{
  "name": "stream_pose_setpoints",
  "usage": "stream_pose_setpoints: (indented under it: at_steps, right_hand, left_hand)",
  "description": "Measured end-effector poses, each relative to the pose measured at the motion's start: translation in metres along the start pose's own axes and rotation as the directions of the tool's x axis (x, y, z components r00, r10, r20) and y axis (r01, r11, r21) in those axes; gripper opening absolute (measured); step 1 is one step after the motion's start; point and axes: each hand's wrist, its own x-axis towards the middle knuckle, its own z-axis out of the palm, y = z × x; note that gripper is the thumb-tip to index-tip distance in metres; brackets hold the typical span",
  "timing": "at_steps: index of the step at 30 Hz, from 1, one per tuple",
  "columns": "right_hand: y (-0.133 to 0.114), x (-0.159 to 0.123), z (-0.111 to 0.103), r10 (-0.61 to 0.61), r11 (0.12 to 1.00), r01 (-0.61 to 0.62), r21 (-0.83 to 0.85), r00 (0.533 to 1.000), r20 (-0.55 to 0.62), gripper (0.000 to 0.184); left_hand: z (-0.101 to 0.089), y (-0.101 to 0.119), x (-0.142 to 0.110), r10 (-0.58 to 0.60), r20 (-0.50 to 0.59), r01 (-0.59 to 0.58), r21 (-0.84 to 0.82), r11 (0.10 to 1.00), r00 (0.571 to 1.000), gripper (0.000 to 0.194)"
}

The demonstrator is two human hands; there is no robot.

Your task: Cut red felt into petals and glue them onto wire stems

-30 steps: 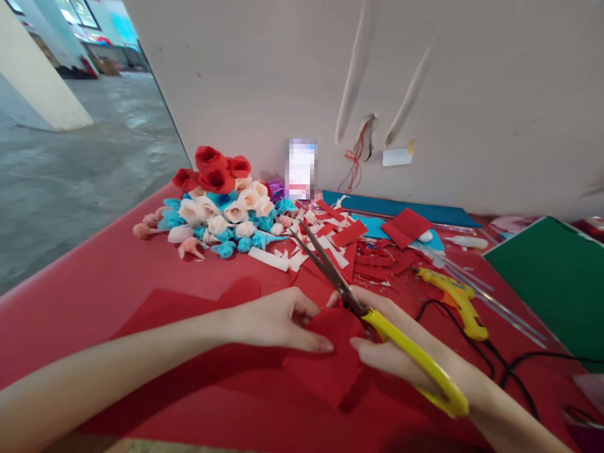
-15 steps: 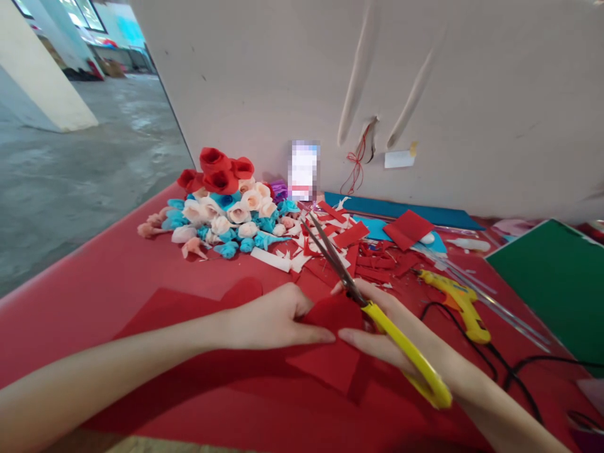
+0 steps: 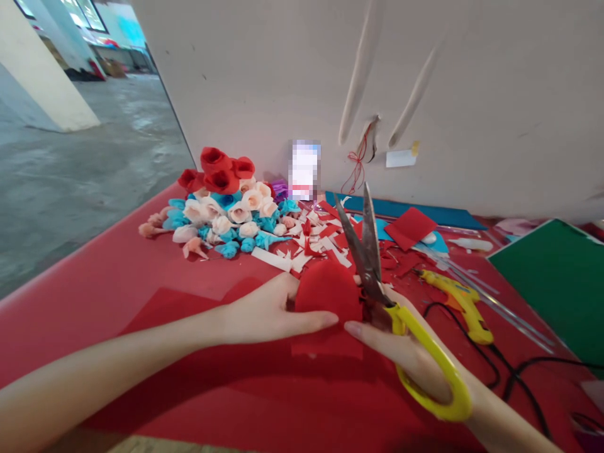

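- Several paper flowers lie heaped at our left on the red surface [image 3: 108,277]: red blooms [image 3: 223,182] on top, pale and blue ones [image 3: 229,250] below.
- Nearer to us, a large red sheet [image 3: 174,308] lies flat, partly under our left forearm.
- Our left hand [image 3: 268,311] comes in from the left; its fingers are closed in a pinch, thumb across the front of a round-topped red paper piece [image 3: 328,289], the others at its left edge and behind.
- That piece is in front of us, between our two hands, its curved edge up and its lower edge nearly straight.
- Beyond it we see a scatter of red and white scraps [image 3: 336,253].
- Our right hand [image 3: 406,352] has its thumb tip on the piece's lower right; its other fingers are mostly hidden, so we cannot tell exactly how they curl.
- The same hand carries yellow-handled scissors [image 3: 401,314], blades parted and pointing up, just right of the piece.
- Farther right we have a red square [image 3: 410,228], then a yellow glue gun [image 3: 455,299] on its side.
- Last comes a green board [image 3: 557,277].
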Motion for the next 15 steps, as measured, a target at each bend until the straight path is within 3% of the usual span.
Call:
stream_pose_setpoints:
  at_steps: [3, 6, 10, 12, 15]
  right_hand:
    - [0.0, -0.002, -0.002, 0.014, 0.994, -0.019, -0.109, 0.999, -0.049, 0.027]
    - [-0.001, -0.002, -0.001, 0.034, 0.991, -0.049, -0.122, 0.992, -0.12, 0.027]
    - [0.0, 0.003, -0.002, 0.056, 0.996, -0.065, -0.056, 0.985, -0.162, 0.023]
    - [0.005, 0.005, -0.005, 0.037, 0.999, -0.04, -0.013, 0.986, -0.163, 0.017]
    - [0.011, 0.003, -0.011, 0.025, 1.0, -0.025, -0.004, 0.998, -0.05, 0.018]
  left_hand:
    - [0.0, 0.0, -0.002, -0.012, 0.082, 0.012, 0.003, 1.0, 0.997, 0.03]
    - [-0.002, 0.001, -0.004, -0.005, 0.052, 0.004, 0.017, 1.0, 0.999, 0.03]
    - [-0.009, 0.005, -0.008, 0.09, -0.152, -0.084, 0.049, 0.995, 0.984, 0.023]
    - [-0.014, 0.007, -0.009, 0.149, -0.278, -0.144, 0.04, 0.989, 0.949, 0.025]
    - [-0.018, 0.009, -0.01, 0.221, -0.434, -0.249, -0.009, 0.968, 0.874, 0.025]
